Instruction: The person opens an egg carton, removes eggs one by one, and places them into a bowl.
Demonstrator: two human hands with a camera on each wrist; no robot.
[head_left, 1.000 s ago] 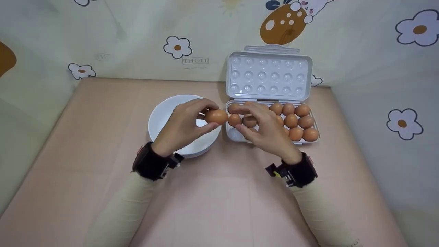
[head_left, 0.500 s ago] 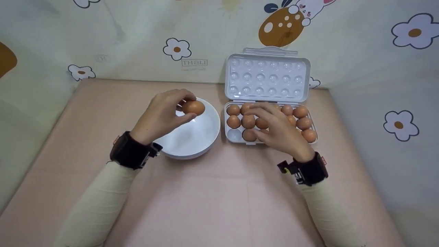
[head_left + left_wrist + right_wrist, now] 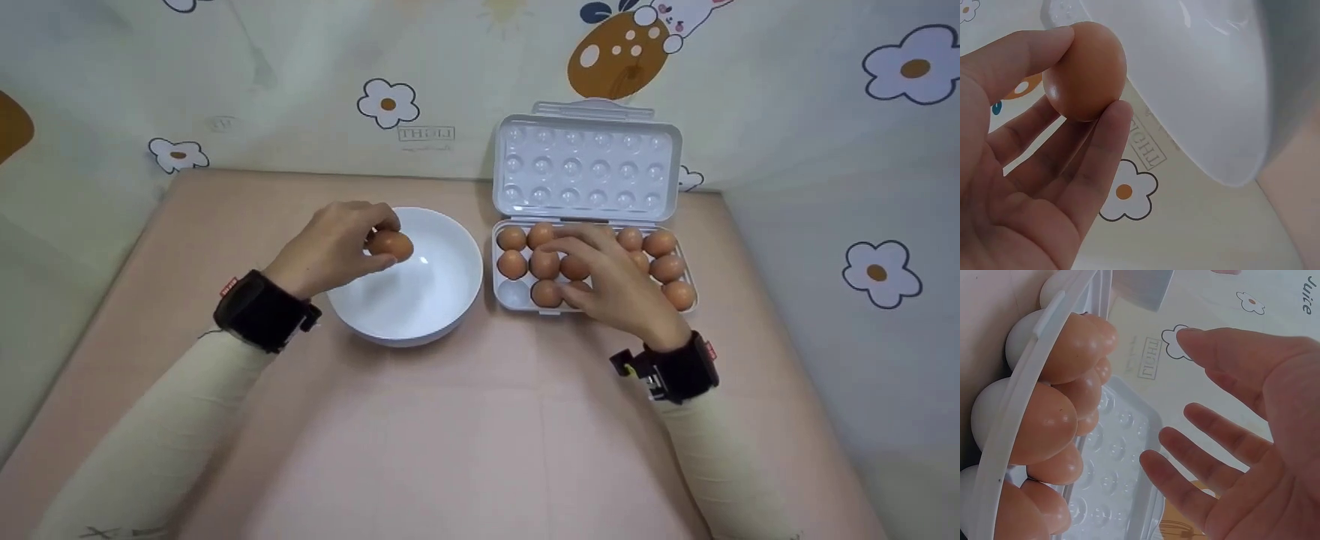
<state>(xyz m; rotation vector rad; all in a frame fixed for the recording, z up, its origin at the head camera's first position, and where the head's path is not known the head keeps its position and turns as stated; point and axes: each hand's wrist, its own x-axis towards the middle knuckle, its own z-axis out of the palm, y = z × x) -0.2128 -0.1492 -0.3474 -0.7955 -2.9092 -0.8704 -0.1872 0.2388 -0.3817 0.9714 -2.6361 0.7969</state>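
Note:
My left hand (image 3: 326,244) pinches a brown egg (image 3: 391,246) between thumb and fingertips, over the left part of a white bowl (image 3: 442,300). In the left wrist view the egg (image 3: 1086,70) looks whole, and the bowl's side (image 3: 1213,112) slants beside it. My right hand (image 3: 619,285) hovers over the egg box (image 3: 514,296), fingers spread and holding nothing. Brown eggs (image 3: 546,293) fill the box's cups apart from the front left one; my right hand hides some of them. The right wrist view shows that hand (image 3: 1230,439) open-palmed beside the eggs (image 3: 1044,424).
The egg box's lid (image 3: 585,169) stands raised behind it, near the patterned back wall (image 3: 300,90). Bowl and box sit side by side on a table with a pink cover (image 3: 465,435). A second wall (image 3: 847,202) rises along the right edge.
My left hand has carried the egg leftward from between bowl and box to above the bowl. My right hand has shifted slightly right over the eggs.

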